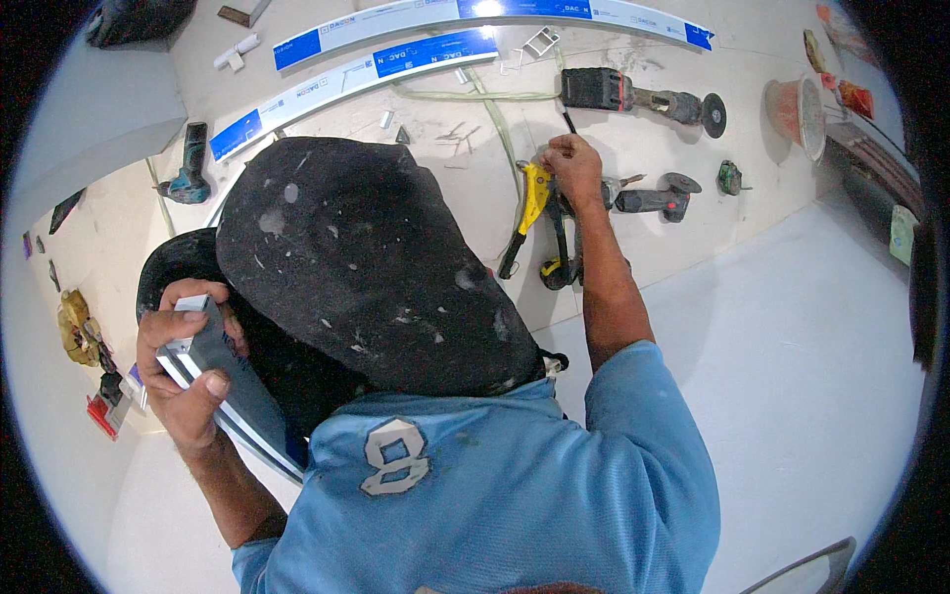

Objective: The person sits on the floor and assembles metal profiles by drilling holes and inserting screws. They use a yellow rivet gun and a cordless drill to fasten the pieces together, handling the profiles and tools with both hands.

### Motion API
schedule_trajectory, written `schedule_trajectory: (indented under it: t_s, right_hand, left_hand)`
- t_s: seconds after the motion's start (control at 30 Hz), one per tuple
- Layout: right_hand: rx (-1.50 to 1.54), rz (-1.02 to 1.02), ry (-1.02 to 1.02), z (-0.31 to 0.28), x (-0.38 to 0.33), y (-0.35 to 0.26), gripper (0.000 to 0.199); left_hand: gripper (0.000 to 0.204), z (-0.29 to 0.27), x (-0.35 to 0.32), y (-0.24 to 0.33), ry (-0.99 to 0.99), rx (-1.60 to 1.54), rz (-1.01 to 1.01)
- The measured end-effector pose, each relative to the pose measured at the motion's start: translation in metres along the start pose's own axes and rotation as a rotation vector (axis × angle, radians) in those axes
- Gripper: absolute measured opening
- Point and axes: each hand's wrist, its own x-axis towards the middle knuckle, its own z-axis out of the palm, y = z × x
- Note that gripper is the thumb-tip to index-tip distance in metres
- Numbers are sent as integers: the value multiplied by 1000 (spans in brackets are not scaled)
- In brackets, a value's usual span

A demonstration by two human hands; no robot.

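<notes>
My left hand (188, 421) is closed around the end of a grey metal profile (240, 384), thumb on one side and fingers on the other. The profile's grooved end points up, and its far part runs down beside my shirt. Over the floor, my right hand (576, 170) is closed, its fingertips pinched on a thin black pen-like stick (569, 122). Just beside and partly under that hand lies a yellow tool (534, 195) with a black grip. My dark, paint-spotted trouser leg (346, 257) fills the middle.
Long film-covered profiles (346, 84) lie across the back. To the right are a battery angle grinder (673, 104), a smaller grinder (653, 201), a small green tool (730, 178) and a bucket (800, 119). A teal cordless drill (188, 176) lies at left. Small offcuts are scattered about.
</notes>
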Motion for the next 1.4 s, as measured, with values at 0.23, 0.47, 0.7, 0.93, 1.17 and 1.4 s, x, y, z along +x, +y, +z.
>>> schedule_trajectory:
  t_s: [0.23,0.47,0.7,0.93,1.17,1.4]
  right_hand:
    - [-391,-210,-105,9,9,1,26]
    - [-904,-510,-82,38,5,-15,24]
    - [-1096,-707,-124,67,1,-24,16]
    - [-1010,-854,-116,60,-6,1,13]
    - [-905,-818,-32,60,-8,13,13]
    - [-761,-844,36,57,-7,11,7]
  left_hand:
    - [56,3,-1,1,16,-19,-4]
    - [55,10,2,7,23,26,-21]
    - [54,9,1,6,15,50,-14]
    - [53,14,4,8,17,32,-22]
    - [58,17,5,14,9,40,-57]
    - [54,20,7,14,30,7,-42]
